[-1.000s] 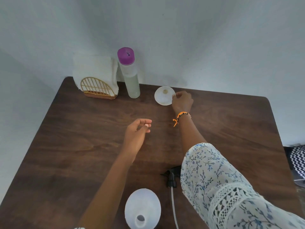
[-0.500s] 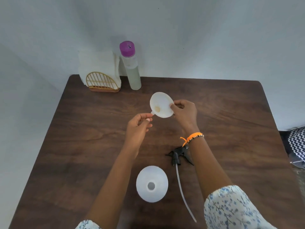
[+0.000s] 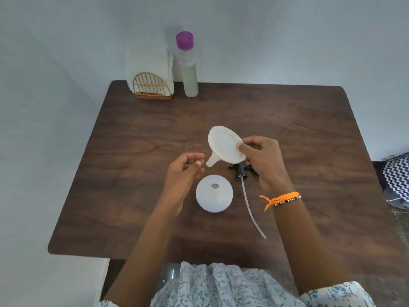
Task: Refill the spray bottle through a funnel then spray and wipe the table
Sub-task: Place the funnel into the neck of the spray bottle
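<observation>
My right hand [image 3: 263,161] pinches the rim of a white funnel [image 3: 223,147], held tilted above the table with its spout pointing down-left. My left hand [image 3: 184,171] hovers just left of the spout with loosely curled fingers, holding nothing. Below the funnel stands the white spray bottle [image 3: 214,194], its neck open and uncapped. The black spray head [image 3: 241,169] with its long clear dip tube lies on the table to the bottle's right. A tall clear refill bottle [image 3: 188,65] with a purple cap stands at the table's far edge.
The dark wooden table [image 3: 309,120] stands in a corner of pale walls. A gold wire holder [image 3: 152,87] with white napkins sits at the far left beside the refill bottle. A zigzag-patterned cloth [image 3: 397,176] lies off the table's right edge.
My right hand lifted the funnel from the far side of the table and brought it toward me, above the open spray bottle. My left hand stayed raised near the spout. The camera view pulled back.
</observation>
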The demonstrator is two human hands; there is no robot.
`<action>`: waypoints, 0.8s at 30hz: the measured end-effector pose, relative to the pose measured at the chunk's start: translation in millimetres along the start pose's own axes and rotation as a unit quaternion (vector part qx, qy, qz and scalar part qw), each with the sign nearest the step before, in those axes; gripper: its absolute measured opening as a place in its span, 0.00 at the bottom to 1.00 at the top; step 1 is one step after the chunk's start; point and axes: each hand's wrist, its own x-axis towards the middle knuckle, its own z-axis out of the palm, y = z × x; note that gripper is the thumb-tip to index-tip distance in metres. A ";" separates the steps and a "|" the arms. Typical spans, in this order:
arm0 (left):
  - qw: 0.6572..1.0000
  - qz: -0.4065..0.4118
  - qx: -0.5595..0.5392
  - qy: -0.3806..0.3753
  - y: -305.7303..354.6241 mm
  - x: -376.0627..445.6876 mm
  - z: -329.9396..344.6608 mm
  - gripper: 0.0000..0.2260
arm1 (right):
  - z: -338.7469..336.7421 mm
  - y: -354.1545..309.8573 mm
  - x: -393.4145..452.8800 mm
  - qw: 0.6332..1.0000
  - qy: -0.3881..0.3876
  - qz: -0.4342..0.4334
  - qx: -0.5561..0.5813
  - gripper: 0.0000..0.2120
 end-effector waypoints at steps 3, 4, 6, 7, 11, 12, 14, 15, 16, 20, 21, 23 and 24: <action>1.000 0.000 0.012 -0.006 -8.2 -13.3 -3.8 0.08 | -0.9 3.3 -21.0 1.000 -0.002 0.000 -0.014 0.05; 1.000 0.000 0.013 -0.007 -10.7 -17.0 -4.6 0.08 | -1.0 4.7 -26.1 1.000 -0.002 -0.001 -0.020 0.05; 1.000 -0.001 0.014 -0.008 -14.4 -22.4 -5.8 0.08 | -1.8 7.0 -34.8 1.000 0.002 -0.002 -0.023 0.05; 1.000 -0.001 0.010 -0.009 -15.6 -24.2 -6.3 0.08 | -2.2 7.2 -38.9 1.000 0.004 -0.004 -0.023 0.05; 1.000 0.005 -0.018 -0.021 -14.2 -29.3 -8.5 0.08 | -2.5 3.7 -51.6 0.998 0.020 -0.030 -0.044 0.06; 0.999 0.010 -0.019 -0.025 -13.4 -30.5 -9.1 0.09 | -2.1 3.0 -53.6 0.998 0.025 -0.037 -0.052 0.06; 0.999 0.014 -0.019 -0.036 -12.7 -32.7 -10.0 0.09 | -1.1 1.9 -56.0 0.996 0.035 -0.052 -0.069 0.05; 0.999 0.014 -0.019 -0.041 -12.6 -33.3 -10.0 0.09 | -0.3 1.2 -57.1 0.994 0.041 -0.058 -0.077 0.05; 0.999 0.012 -0.017 -0.044 -12.9 -33.6 -10.1 0.09 | 0.9 0.4 -58.0 0.993 0.046 -0.065 -0.085 0.05; 0.999 0.004 0.003 -0.053 -15.1 -33.0 -9.1 0.09 | 5.4 -1.6 -60.3 0.987 0.061 -0.095 -0.117 0.06; 0.998 0.000 0.004 -0.057 -15.8 -33.4 -8.4 0.09 | 6.2 -1.8 -60.6 0.984 0.064 -0.103 -0.128 0.05; 0.998 -0.006 0.002 -0.064 -16.9 -34.0 -6.6 0.09 | 7.2 -1.6 -61.2 0.979 0.070 -0.120 -0.148 0.05; 0.998 -0.008 0.002 -0.067 -16.7 -34.3 -5.6 0.09 | 7.3 -1.2 -61.1 0.977 0.073 -0.126 -0.154 0.05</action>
